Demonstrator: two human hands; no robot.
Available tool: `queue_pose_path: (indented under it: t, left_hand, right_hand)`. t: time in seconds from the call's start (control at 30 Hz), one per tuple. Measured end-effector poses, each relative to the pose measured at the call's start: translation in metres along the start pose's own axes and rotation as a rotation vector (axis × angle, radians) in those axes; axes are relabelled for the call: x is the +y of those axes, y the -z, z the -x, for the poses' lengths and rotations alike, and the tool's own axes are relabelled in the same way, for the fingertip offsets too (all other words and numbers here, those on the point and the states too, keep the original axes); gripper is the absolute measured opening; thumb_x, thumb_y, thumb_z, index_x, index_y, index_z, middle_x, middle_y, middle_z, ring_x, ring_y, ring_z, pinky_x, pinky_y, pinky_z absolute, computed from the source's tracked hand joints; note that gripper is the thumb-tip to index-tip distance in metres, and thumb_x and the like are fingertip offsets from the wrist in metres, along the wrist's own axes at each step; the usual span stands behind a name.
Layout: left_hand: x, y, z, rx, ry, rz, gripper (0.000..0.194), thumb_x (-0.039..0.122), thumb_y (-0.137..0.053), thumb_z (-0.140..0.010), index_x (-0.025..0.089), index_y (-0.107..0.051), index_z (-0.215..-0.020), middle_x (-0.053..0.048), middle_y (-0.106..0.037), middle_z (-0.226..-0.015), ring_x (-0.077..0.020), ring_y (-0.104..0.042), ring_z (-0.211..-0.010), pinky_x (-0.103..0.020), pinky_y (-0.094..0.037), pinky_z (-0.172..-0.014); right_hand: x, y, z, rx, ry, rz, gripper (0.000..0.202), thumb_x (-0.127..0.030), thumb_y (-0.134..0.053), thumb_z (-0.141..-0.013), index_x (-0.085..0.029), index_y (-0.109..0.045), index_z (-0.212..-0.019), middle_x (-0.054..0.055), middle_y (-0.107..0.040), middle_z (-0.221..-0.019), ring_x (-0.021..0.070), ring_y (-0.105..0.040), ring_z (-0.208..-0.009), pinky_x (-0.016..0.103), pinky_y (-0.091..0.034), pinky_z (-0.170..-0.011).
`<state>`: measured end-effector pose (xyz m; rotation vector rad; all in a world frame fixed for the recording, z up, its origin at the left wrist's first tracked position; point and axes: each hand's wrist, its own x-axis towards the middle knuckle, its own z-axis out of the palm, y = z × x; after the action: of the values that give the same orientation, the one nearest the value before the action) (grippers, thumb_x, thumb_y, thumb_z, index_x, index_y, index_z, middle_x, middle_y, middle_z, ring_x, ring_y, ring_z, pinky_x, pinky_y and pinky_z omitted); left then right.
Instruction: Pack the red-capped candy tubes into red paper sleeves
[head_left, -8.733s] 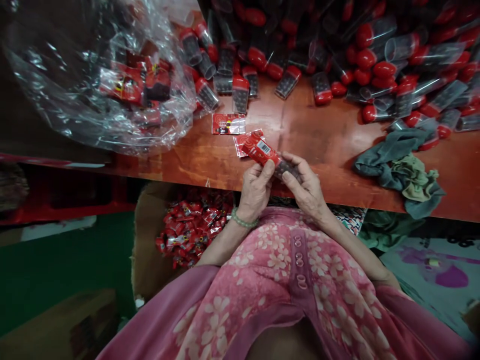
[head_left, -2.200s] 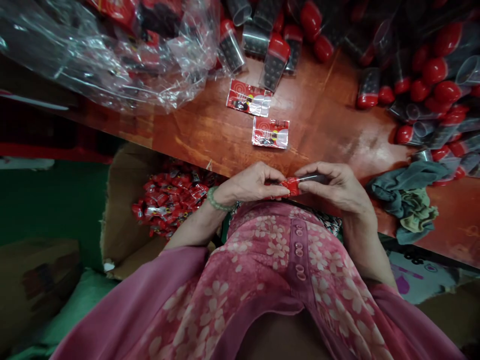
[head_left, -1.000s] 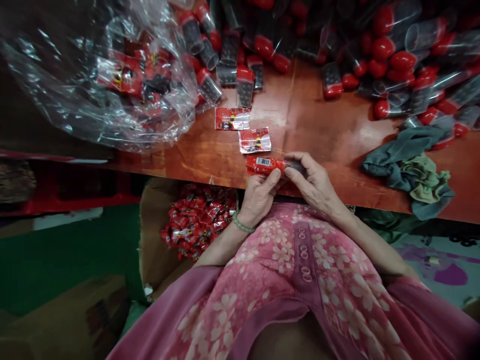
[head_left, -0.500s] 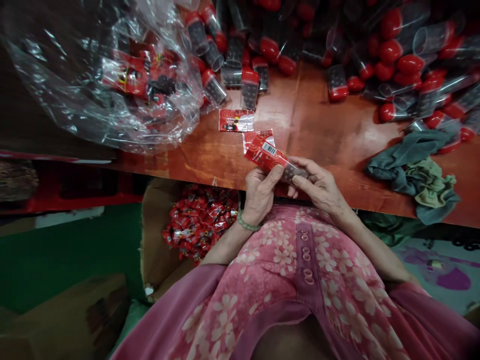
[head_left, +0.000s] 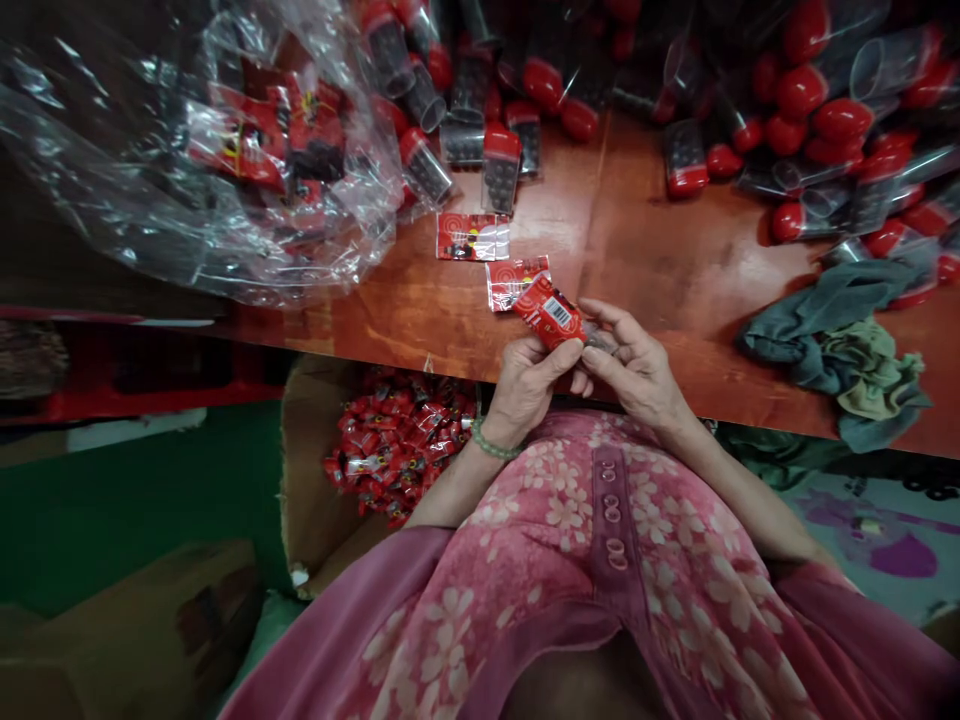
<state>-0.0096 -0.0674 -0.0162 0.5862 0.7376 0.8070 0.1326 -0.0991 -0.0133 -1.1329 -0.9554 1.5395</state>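
Near the table's front edge, my left hand (head_left: 525, 388) pinches a small red packet (head_left: 553, 314) that has a white barcode label. My right hand (head_left: 634, 368) has its thumb and fingers closed round a clear tube with dark beads (head_left: 602, 340), at the packet's right end. The tube's end meets or sits inside the packet; fingers hide exactly how. Just behind the held packet lies a flat red packet (head_left: 506, 282). Another red packet (head_left: 466, 238) lies farther back and to the left.
Many red-capped tubes (head_left: 686, 160) lie along the table's back. At the back left is a clear plastic bag (head_left: 330, 250) with red packets inside. Crumpled cloths (head_left: 862, 350) lie at right. A cardboard box (head_left: 304, 480) of red packets stands below the table edge.
The held packet has shifted right and covers more of the beaded tube. My left thumb has moved right, closer to my right hand.
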Motion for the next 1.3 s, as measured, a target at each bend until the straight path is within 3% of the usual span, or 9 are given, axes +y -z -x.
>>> queue_pose_path:
  t: [0.1,0.27,0.57,0.63,0.73,0.87,1.0,1.17,1.3]
  left_hand:
    - [0.001,0.000,0.001,0.008,-0.043,0.039,0.045,0.057,-0.083,-0.078,0.014,-0.068,-0.075,0.001,-0.061,-0.054,-0.0114,-0.057,-0.047,-0.027,-0.050,-0.054]
    - [0.003,-0.003,0.001,0.179,-0.088,0.117,0.046,0.056,-0.087,-0.072,0.015,-0.068,-0.076,0.002,-0.062,-0.060,-0.0084,-0.057,-0.051,-0.021,-0.048,-0.050]
    - [-0.004,-0.013,0.003,0.157,-0.015,0.042,0.044,0.053,-0.086,-0.073,0.014,-0.070,-0.079,0.004,-0.060,-0.054,-0.0077,-0.050,-0.040,-0.022,-0.041,-0.042]
    - [-0.003,-0.011,0.003,0.203,-0.004,0.037,0.044,0.052,-0.089,-0.069,0.014,-0.073,-0.084,0.003,-0.066,-0.062,-0.0073,-0.054,-0.044,-0.021,-0.044,-0.045]
    - [-0.001,-0.007,0.001,0.265,-0.017,0.073,0.046,0.048,-0.094,-0.062,0.014,-0.077,-0.086,0.000,-0.075,-0.076,-0.0090,-0.065,-0.061,-0.022,-0.054,-0.061]
    - [0.002,-0.004,0.001,0.229,0.031,0.107,0.040,0.044,-0.095,-0.062,0.016,-0.079,-0.084,0.001,-0.075,-0.075,-0.0093,-0.065,-0.062,-0.022,-0.054,-0.062]
    - [-0.001,-0.003,0.004,0.224,0.033,0.096,0.037,0.041,-0.095,-0.062,0.016,-0.080,-0.085,0.000,-0.077,-0.080,-0.0091,-0.066,-0.069,-0.021,-0.055,-0.070]
    - [-0.007,0.007,0.007,0.177,0.013,0.025,0.034,0.041,-0.092,-0.069,0.017,-0.081,-0.090,-0.001,-0.077,-0.084,-0.0099,-0.066,-0.073,-0.022,-0.055,-0.074]
    - [-0.004,0.016,0.013,0.181,-0.003,-0.028,0.037,0.044,-0.090,-0.070,0.016,-0.081,-0.093,-0.002,-0.078,-0.086,-0.0111,-0.067,-0.074,-0.024,-0.055,-0.077]
  right_hand:
    - [-0.001,-0.001,-0.003,-0.005,-0.029,-0.029,0.056,-0.053,-0.071,-0.092,-0.025,-0.053,-0.137,-0.005,-0.068,-0.079,0.0100,-0.064,-0.058,0.023,-0.055,-0.055]
    - [0.002,-0.001,-0.001,-0.021,-0.047,-0.059,0.057,-0.054,-0.074,-0.089,-0.028,-0.048,-0.133,-0.003,-0.072,-0.084,0.0100,-0.065,-0.054,0.023,-0.054,-0.050]
    - [0.011,0.003,0.001,-0.003,-0.021,0.054,0.056,-0.052,-0.073,-0.090,-0.032,-0.043,-0.133,-0.006,-0.070,-0.081,0.0095,-0.063,-0.050,0.024,-0.056,-0.049]
    - [0.011,0.007,0.003,-0.027,-0.010,0.090,0.057,-0.048,-0.076,-0.089,-0.033,-0.045,-0.134,-0.005,-0.072,-0.085,0.0104,-0.066,-0.055,0.025,-0.060,-0.055]
    - [0.011,0.014,0.008,-0.083,0.028,0.182,0.060,-0.042,-0.074,-0.092,-0.032,-0.044,-0.143,-0.001,-0.076,-0.097,0.0133,-0.073,-0.070,0.029,-0.065,-0.068]
    - [0.014,0.022,0.012,-0.072,0.133,0.374,0.050,-0.036,-0.066,-0.098,-0.030,-0.050,-0.145,0.002,-0.079,-0.102,0.0152,-0.076,-0.074,0.031,-0.067,-0.072]
    - [0.019,0.025,0.012,-0.014,0.264,0.509,0.045,-0.032,-0.072,-0.094,-0.030,-0.059,-0.137,0.004,-0.079,-0.114,0.0189,-0.080,-0.089,0.033,-0.068,-0.081]
    - [0.023,0.022,0.009,-0.043,0.279,0.447,0.043,-0.025,-0.069,-0.096,-0.034,-0.059,-0.137,-0.002,-0.081,-0.104,0.0137,-0.079,-0.075,0.025,-0.067,-0.070]
    - [0.020,0.014,0.003,-0.087,0.322,0.509,0.036,-0.031,-0.070,-0.096,-0.028,-0.062,-0.131,0.001,-0.081,-0.101,0.0145,-0.079,-0.076,0.025,-0.066,-0.071]
